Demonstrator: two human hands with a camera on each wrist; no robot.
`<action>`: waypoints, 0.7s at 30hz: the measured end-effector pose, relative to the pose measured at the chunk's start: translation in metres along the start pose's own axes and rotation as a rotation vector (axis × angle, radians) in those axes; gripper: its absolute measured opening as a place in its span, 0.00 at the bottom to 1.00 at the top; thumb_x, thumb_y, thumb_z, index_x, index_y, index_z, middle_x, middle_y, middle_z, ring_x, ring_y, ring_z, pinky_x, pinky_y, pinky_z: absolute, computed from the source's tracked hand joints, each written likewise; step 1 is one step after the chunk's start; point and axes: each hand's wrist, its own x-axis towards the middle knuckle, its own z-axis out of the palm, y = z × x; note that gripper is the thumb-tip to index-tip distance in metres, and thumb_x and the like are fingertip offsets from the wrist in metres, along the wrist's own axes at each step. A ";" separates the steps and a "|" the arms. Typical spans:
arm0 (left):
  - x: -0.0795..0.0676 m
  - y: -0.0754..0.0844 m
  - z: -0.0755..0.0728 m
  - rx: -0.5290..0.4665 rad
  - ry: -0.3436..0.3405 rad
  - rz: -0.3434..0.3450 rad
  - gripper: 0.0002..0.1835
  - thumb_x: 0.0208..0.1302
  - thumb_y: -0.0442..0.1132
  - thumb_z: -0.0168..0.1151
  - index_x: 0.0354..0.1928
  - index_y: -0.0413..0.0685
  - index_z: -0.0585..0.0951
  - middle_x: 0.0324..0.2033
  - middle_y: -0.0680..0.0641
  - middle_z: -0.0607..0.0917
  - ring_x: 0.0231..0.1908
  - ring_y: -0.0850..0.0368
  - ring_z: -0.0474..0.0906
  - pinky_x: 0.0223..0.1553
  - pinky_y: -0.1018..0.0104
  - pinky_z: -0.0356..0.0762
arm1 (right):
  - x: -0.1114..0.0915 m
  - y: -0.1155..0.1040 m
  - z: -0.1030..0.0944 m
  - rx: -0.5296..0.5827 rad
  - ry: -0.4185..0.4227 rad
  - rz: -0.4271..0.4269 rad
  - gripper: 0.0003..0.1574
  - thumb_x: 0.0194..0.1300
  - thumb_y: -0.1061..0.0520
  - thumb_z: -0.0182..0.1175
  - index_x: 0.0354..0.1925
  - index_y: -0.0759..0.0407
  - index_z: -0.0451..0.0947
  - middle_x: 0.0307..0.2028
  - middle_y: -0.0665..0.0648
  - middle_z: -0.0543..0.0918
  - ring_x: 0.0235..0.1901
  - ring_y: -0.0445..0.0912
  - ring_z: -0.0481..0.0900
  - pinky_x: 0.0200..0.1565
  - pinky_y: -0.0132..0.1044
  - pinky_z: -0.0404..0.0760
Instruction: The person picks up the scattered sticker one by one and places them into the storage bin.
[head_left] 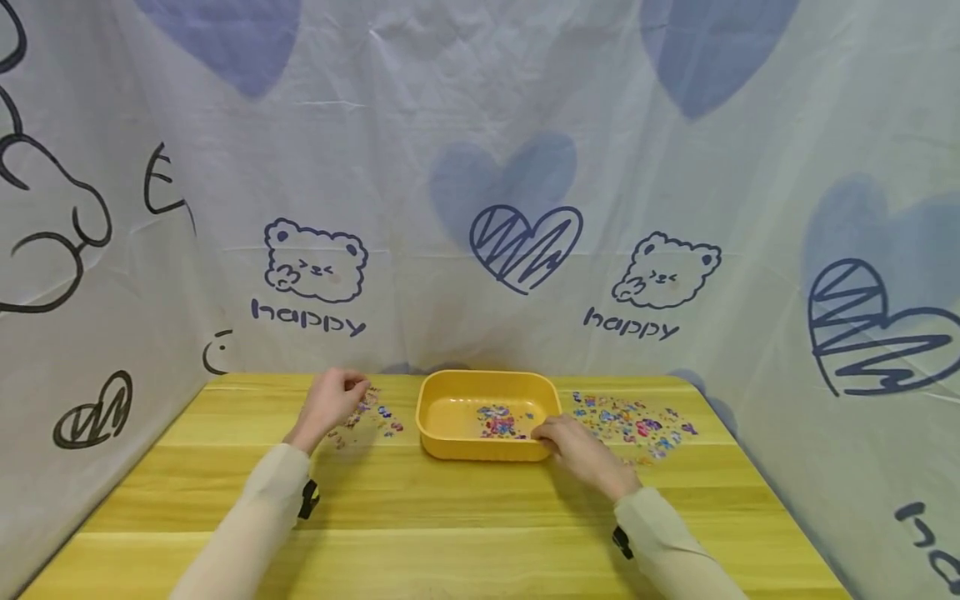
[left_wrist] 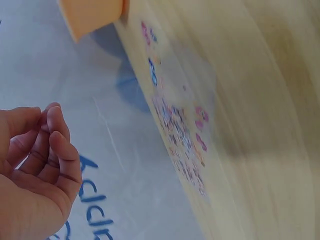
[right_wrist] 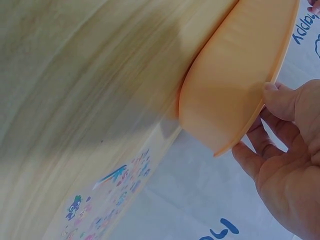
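My right hand point(head_left: 581, 450) grips the front right rim of a yellow plastic tub point(head_left: 480, 448), its thumb on the outer wall and its fingers over the edge. Small colourful flat pieces point(head_left: 498, 423) lie on the tub's floor, mostly toward its right side. To the left, my left hand point(head_left: 333, 404) is raised over a scatter of similar pieces point(head_left: 384, 412). In the left wrist view, thumb and forefinger meet at the tips with the other fingers curled; nothing shows between them, though a tiny piece could be hidden.
Another spread of colourful pieces point(head_left: 637, 427) lies right of the tub. The wooden-patterned table point(head_left: 480, 533) meets a white printed curtain point(head_left: 480, 125) behind, and further curtain panels hang on both sides.
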 end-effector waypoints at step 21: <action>-0.010 -0.058 -0.038 0.166 0.093 -0.242 0.15 0.68 0.39 0.54 0.45 0.35 0.84 0.37 0.38 0.85 0.29 0.51 0.75 0.28 0.62 0.70 | 0.001 -0.001 0.001 0.022 -0.013 0.039 0.14 0.64 0.70 0.60 0.47 0.63 0.83 0.42 0.56 0.85 0.45 0.51 0.80 0.53 0.46 0.79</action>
